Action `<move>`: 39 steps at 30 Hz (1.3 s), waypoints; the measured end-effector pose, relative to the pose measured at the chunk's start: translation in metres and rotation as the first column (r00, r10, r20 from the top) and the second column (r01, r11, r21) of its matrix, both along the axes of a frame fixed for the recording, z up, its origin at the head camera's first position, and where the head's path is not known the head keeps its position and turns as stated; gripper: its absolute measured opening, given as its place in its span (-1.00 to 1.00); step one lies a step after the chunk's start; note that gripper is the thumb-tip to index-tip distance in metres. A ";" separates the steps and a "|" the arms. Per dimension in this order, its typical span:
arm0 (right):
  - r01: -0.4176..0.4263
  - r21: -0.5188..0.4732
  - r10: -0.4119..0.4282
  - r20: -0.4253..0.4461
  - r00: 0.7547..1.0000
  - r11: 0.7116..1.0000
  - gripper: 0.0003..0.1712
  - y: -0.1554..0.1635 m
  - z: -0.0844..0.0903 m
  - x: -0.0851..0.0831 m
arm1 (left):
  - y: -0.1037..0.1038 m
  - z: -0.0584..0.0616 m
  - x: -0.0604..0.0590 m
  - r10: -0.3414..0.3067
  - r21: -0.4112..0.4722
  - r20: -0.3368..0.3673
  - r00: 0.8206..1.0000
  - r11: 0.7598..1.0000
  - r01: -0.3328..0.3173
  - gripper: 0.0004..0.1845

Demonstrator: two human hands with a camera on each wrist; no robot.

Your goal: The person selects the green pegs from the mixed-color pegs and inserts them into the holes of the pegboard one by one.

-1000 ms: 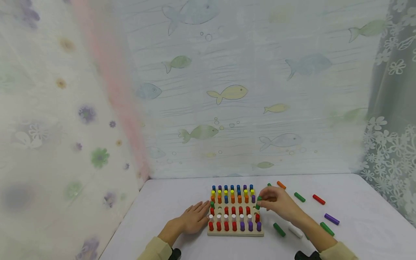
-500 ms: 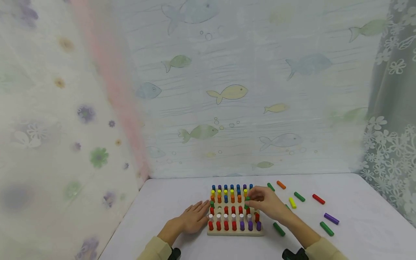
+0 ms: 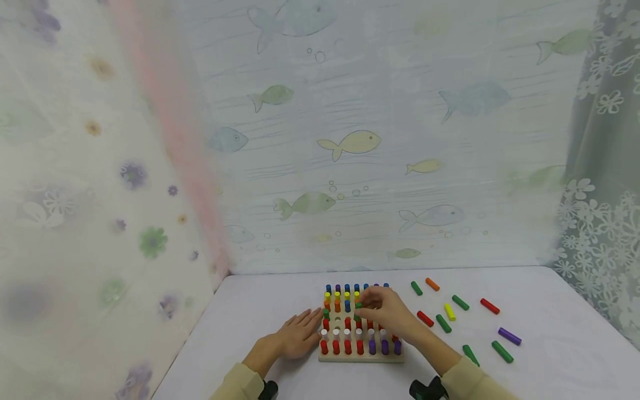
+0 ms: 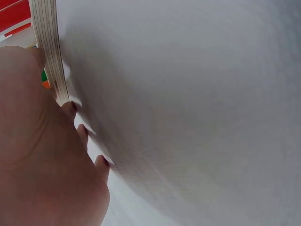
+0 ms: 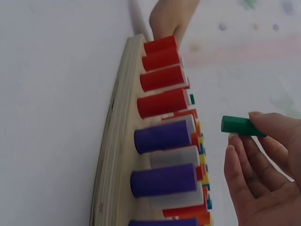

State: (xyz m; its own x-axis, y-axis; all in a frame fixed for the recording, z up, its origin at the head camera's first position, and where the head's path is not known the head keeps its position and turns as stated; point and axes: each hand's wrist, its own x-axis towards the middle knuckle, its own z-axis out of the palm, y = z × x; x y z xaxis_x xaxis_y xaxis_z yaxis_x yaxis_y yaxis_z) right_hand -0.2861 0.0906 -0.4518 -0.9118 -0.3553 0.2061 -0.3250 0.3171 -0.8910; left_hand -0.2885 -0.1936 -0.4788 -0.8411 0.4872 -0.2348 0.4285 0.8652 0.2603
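Green peg (image 5: pixel 239 125): I pinch it between the thumb and fingertips of my right hand (image 3: pixel 385 313), lying roughly level in the wrist view, its free end pointing at the pegs that stand in the board. It hangs above the middle rows, clear of them.
Right hand grip: fingers curled, closed on the peg alone; the lower fingers (image 5: pixel 244 165) are folded beneath it and hold nothing else.
Peg board (image 3: pixel 361 357): pale wood, flat on the table in front of me, with rows of upright pegs: blue at the far edge, then yellow, orange, red and white, and a near row of red and purple.
Near row (image 5: pixel 162 136): from the right wrist, red pegs, then purple, with white ones just behind.
Left hand (image 3: pixel 299 335): flat on the table, fingers straight and together, fingertips against the left edge of the board; it holds nothing.
Left wrist view: my fingertips (image 4: pixel 102 162) rest on the white surface beside the layered edge of the board.
Loose pegs (image 3: pixel 460 303): green, orange, red, yellow and purple ones lie scattered on the table to the right of the board, well apart from my hand.
Table (image 3: pixel 550 333): white, backed by curtains printed with fish and flowers.
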 end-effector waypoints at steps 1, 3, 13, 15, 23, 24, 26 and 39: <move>0.006 -0.003 -0.006 -0.011 1.000 1.000 -0.76 -0.002 -0.001 -0.001 | 0.000 0.000 0.000 -0.001 0.001 -0.001 1.000 1.000 0.001 -0.31; 0.013 -0.020 -0.013 -0.025 1.000 1.000 -0.77 -0.007 -0.003 -0.002 | 0.000 -0.002 -0.001 -0.003 -0.002 0.000 1.000 1.000 0.003 -0.30; 0.080 -0.070 -0.083 -0.049 0.995 0.994 -0.78 -0.032 -0.016 -0.011 | -0.002 -0.006 -0.005 0.001 0.022 0.004 1.000 1.000 -0.001 -0.29; 0.095 -0.067 -0.098 -0.045 0.994 0.993 -0.80 -0.037 -0.017 -0.012 | -0.004 -0.009 -0.007 0.001 0.025 -0.001 1.000 1.000 -0.001 -0.29; 0.113 -0.034 -0.115 -0.079 0.990 0.993 -0.83 -0.049 -0.023 -0.015 | -0.008 -0.022 -0.013 -0.014 0.039 -0.025 1.000 0.999 0.015 -0.27; 0.111 -0.029 -0.113 -0.087 0.990 0.993 -0.84 -0.051 -0.024 -0.016 | -0.008 -0.023 -0.013 -0.015 0.041 -0.028 1.000 0.999 0.016 -0.27; 0.105 -0.016 -0.106 -0.104 0.989 0.994 -0.85 -0.052 -0.026 -0.017 | -0.007 -0.020 -0.011 -0.018 0.041 -0.027 0.999 0.999 0.019 -0.27; 0.130 0.078 -0.116 -0.161 0.980 0.988 -0.87 -0.059 -0.034 -0.018 | -0.008 -0.025 -0.014 -0.009 0.039 -0.028 1.000 0.999 0.010 -0.27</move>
